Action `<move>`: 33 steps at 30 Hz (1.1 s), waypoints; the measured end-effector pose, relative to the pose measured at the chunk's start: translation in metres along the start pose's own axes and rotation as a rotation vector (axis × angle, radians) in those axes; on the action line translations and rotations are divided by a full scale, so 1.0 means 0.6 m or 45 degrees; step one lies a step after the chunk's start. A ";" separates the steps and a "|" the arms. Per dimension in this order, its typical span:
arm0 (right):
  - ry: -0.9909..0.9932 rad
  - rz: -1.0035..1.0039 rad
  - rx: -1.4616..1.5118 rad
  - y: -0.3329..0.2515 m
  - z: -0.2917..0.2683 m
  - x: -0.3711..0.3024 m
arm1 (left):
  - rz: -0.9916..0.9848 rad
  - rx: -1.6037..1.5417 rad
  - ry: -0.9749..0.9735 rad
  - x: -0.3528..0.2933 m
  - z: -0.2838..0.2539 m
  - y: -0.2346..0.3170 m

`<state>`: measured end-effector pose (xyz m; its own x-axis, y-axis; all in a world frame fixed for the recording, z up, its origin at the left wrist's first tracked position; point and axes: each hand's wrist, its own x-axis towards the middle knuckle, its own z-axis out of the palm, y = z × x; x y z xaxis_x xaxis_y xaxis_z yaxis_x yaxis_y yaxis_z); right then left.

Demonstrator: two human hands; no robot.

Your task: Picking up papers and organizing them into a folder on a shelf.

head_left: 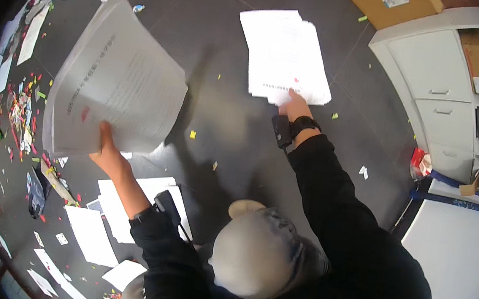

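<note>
My left hand grips a thick stack of printed white sheets at its near edge, thumb on top. The stack is lifted off the floor and tilted, its sheets fanning slightly at the edges. My right hand is closed on the near edge of another stack of printed sheets. Those sheets lie on the dark floor with uneven edges, and a small red mark shows near my thumb. The fingers under that edge are hidden. Loose white sheets lie on the floor below my left forearm.
Colourful scraps litter the floor at the left, with more strewn papers. A white cabinet with drawers stands at the right, a cardboard box beside its far end. A white panel fills the lower right.
</note>
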<state>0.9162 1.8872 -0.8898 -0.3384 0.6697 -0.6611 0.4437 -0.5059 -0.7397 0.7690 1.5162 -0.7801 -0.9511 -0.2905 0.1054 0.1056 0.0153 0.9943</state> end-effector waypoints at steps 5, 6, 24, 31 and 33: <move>-0.069 -0.581 -1.322 -0.012 -0.023 0.047 | -0.074 -0.038 0.001 -0.002 -0.001 0.016; 0.055 -0.622 -1.175 0.002 -0.032 0.071 | -0.063 -0.024 -0.009 -0.004 0.006 0.023; -0.296 -0.560 0.031 -0.108 -0.129 0.078 | -0.035 0.271 -0.289 0.003 -0.003 0.072; -0.548 -0.459 -0.810 -0.272 -0.111 0.004 | -0.153 0.130 -0.645 -0.010 0.021 0.123; -0.655 -0.495 -1.026 -0.309 -0.095 0.002 | -0.308 0.189 -0.954 -0.019 0.037 0.123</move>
<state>0.8809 2.0129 -0.7463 -0.8073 0.2998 -0.5083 0.5881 0.3370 -0.7352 0.7809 1.5419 -0.7073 -0.8904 0.4168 -0.1830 -0.1182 0.1765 0.9772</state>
